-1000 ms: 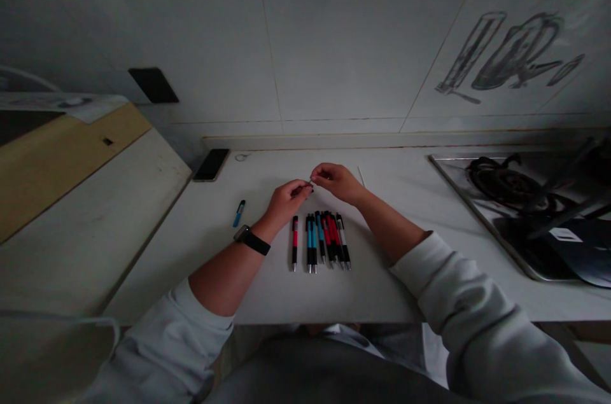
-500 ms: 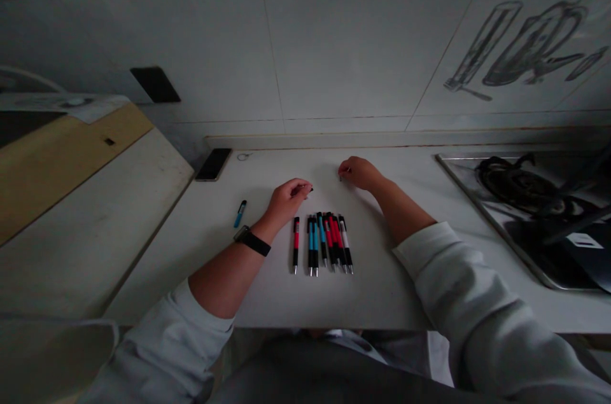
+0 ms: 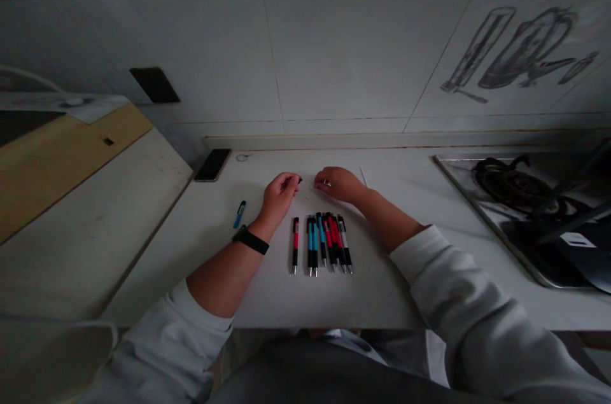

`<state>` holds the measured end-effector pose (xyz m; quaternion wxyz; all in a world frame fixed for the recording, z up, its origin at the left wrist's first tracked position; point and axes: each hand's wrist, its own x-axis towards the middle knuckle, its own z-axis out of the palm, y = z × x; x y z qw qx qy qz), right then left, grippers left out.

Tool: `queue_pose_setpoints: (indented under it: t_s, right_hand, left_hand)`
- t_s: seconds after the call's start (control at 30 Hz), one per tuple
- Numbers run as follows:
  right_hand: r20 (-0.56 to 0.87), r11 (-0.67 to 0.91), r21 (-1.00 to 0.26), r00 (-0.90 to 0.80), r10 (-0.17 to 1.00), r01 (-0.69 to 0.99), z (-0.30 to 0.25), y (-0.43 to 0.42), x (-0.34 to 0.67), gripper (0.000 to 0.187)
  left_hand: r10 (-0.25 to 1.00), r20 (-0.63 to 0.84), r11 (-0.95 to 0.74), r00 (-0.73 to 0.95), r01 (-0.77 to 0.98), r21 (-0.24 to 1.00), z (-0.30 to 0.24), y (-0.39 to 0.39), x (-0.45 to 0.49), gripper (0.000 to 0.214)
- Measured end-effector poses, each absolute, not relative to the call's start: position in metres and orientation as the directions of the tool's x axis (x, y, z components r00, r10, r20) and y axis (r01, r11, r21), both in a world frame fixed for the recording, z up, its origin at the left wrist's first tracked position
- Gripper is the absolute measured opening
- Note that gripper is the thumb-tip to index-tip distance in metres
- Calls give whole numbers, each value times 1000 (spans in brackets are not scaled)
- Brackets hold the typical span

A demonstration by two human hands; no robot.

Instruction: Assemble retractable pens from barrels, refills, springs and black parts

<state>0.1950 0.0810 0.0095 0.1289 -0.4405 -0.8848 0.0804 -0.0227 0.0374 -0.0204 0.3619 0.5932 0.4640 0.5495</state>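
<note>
My left hand [image 3: 279, 195], with a dark band on its wrist, is closed in a pinch with a small black pen part [image 3: 300, 181] poking out at the fingertips. Facing it across a short gap, my right hand [image 3: 340, 184] is pinched too; what its fingers hold is too small to make out. A thin white stick, like a pen refill [image 3: 363, 176], lies behind the right wrist. Nearer me lies a row of pens, among them a red pen [image 3: 296, 245], blue pens [image 3: 312, 245] and a white pen [image 3: 344, 245]. A short blue pen barrel [image 3: 239, 214] rests left of my left hand.
A phone [image 3: 212, 165] and a small ring [image 3: 244, 157] lie at the back left of the white counter [image 3: 382, 302]. On the left stands a pale box-like panel [image 3: 95, 200]. A gas stove [image 3: 520, 200] is set in on the right, below the tiled wall.
My right hand has come left and slightly nearer, and the white stick now shows behind its wrist. My left hand has shifted a little left and back. The pens have stayed put.
</note>
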Motion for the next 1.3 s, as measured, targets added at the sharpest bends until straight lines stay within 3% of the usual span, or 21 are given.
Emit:
queue_pose_setpoints:
  t_s: [0.2,0.33,0.53,0.63,0.9,1.3]
  right_hand:
    - [90,616,-144,-610,788,774,-1,60,158,22]
    - [129,623,-181,-610,782,761,3,63,166,19]
    - [393,573,-360,-437,809,736,46,77,222,19]
    - [472,527,-370,-333,816,765,65,80,259,23]
    - [361,203,-503,-9,933,840,14,88,319,16]
    - [199,87,-359,-15,980,929,-33,109,333,19]
  left_hand:
    - [941,328,-316,-81,136,939,-29,44,-25,33]
    - [939,334,-319,-78,158,934,-29,44,-26,33]
    - [943,324,-311,-82,135,941,-26,43,-26,30]
    - [946,318,-308,-61,139,941,-28,43,-26,30]
    - [951,307,-298,-33,161,941,-28,42,-26,29]
    - [960,281,-278,6,164,947,-28,41,-24,27]
